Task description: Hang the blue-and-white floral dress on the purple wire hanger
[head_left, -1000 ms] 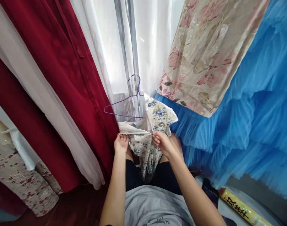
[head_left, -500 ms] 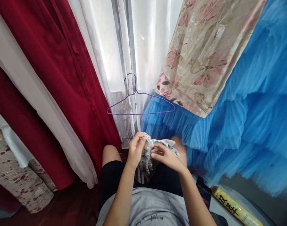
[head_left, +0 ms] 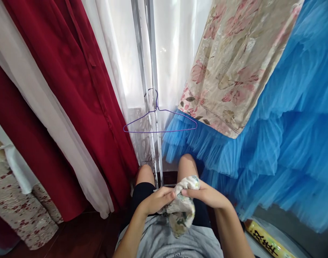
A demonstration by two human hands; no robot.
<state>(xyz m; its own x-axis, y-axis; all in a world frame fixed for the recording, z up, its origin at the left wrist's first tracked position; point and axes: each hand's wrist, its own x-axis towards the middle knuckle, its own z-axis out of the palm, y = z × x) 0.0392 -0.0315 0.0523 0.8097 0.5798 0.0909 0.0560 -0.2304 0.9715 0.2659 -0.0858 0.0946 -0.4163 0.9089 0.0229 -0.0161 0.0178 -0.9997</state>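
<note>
cloth (head_left: pixel 184 211), floral, now nearer shirt (head_left: pixel 153 240) vs b4; both hands (head_left: pixel 157 200) pinching it.

2 hands (head_left: pixel 159 199) (head_left: pixel 208 195), 1 bunched garment (head_left: pixel 183 211), 1 hngr (head_left: pixel 157 108), 1 yel. pkg (head_left: pixel 266 238)

Dark characters (head_left: pixel 265 242), the first 双, on yellow packet (head_left: pixel 277 249), unclear lettering (head_left: pixel 177 255) on grey shirt (head_left: pixel 158 238)

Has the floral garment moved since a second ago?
Yes: against the metal stand, the floral garment has moved down from the purple hanger toward the grey shirt.
</note>
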